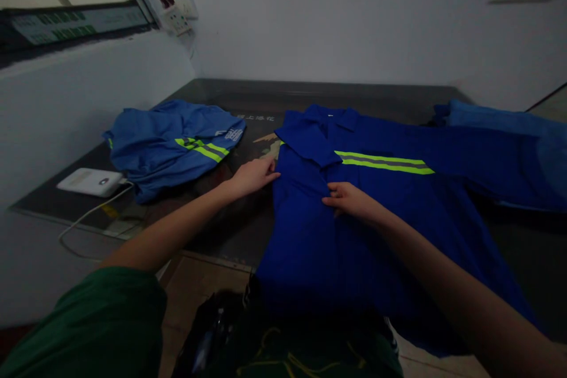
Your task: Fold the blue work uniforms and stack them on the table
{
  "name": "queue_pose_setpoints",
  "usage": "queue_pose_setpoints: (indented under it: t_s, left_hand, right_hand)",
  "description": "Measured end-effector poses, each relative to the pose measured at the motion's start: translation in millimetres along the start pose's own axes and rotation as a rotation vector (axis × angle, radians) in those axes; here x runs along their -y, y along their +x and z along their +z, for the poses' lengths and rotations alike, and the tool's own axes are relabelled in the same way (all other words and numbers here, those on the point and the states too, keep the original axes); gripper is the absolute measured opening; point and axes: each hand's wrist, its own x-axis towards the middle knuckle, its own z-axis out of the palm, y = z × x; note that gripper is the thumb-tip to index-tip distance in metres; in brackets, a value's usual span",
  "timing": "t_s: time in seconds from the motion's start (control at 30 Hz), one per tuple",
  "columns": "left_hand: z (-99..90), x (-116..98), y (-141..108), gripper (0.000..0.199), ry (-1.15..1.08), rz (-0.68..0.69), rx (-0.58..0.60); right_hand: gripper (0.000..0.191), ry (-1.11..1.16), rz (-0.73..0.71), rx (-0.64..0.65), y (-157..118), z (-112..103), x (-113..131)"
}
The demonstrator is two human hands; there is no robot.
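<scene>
a deep royal-blue cloth work shirt (376, 180) with a neon-yellow and grey stripe is spread on the glossy dark grey table (248, 94), its lower part hung over the near edge. its front is pinched in the narrow grip of the right hand (349, 199); the left hand (254, 177) is placed at its side, whether gripping cannot be told. beyond that hand lie a crumpled lighter-blue garment (155, 136) and a white rectangular device (91, 182) with white cable (95, 208). folded light-blue cloth (500, 113) is partly covered by a sleeve.

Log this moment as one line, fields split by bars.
left hand: at edge of blue jacket | right hand: touching jacket front | nearby: lighter blue garment, white device
</scene>
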Motion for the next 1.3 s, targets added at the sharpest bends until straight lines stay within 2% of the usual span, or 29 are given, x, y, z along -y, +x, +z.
queue_pose_setpoints:
  t_s: [0.07,0.1,0.17,0.23,0.37,0.5,0.57,0.63,0.7,0.77,0.83,0.9,1.03,1.13,1.23,1.3]
  left_hand:
    - [-0.4,-12,-17,0.017,0.009,0.039,-0.075]
    - [-1.3,-19,-27,0.021,-0.02,0.073,-0.056]
    - [-2.9,-35,-45,0.033,-0.106,0.137,0.065]
    - [-2.5,-51,-59,0.04,-0.168,0.17,0.157]
    - [2.4,-73,-71,0.043,-0.118,0.143,0.116]
    - [0.4,-87,-77,0.041,-0.012,0.159,0.046]
    - [-5.6,-92,-80,0.032,0.023,0.291,0.014]
    - [-13.2,-96,-79,0.019,0.059,0.522,0.002]
    - [-19.5,-95,-73,0.033,0.1,0.732,0.029]
    - [-23.1,-91,-62,0.044,0.134,0.833,0.101]
    - [-24.9,-87,-51,0.043,0.176,0.847,0.183]
    - [-27.4,-84,-44,0.034,0.241,0.829,0.225]
    - [-36.4,-88,-42,0.016,0.264,0.797,0.2]
    - [-38.5,-91,-41,0.016,0.176,0.793,0.178]
    - [-32.9,-92,-38,0.017,0.124,0.795,0.158]
    - [-27.8,-91,-36,0.018,0.11,0.782,0.146]
  right_hand:
    - [0.009,0.177,0.061,0.038,-7,5,5]
    - [0.007,0.278,0.091,0.068,-11,8,7]
    - [0.013,0.428,0.11,0.128,-17,15,9]
    - [0.018,0.452,0.094,0.165,-21,24,9]
    - [0.025,0.27,0.041,0.182,-22,42,1]
    - [0.035,0.009,-0.194,0.173,-21,51,-3]
    - [0.034,-0.104,-0.277,0.136,-21,50,0]
    - [0.035,-0.194,-0.327,0.108,-20,47,4]
    - [0.032,-0.276,-0.366,0.105,-19,44,8]
    - [0.026,-0.362,-0.38,0.14,-19,42,10]
    - [0.024,-0.441,-0.393,0.198,-22,43,11]
    - [0.027,-0.509,-0.447,0.255,-25,46,10]
    - [0.022,-0.643,-0.591,0.327,-26,56,1]
    - [0.015,-0.745,-0.624,0.325,-17,62,-10]
    - [0.005,-0.88,-0.625,0.346,-6,63,-19]
    - [0.005,-0.954,-0.648,0.353,-1,61,-23]
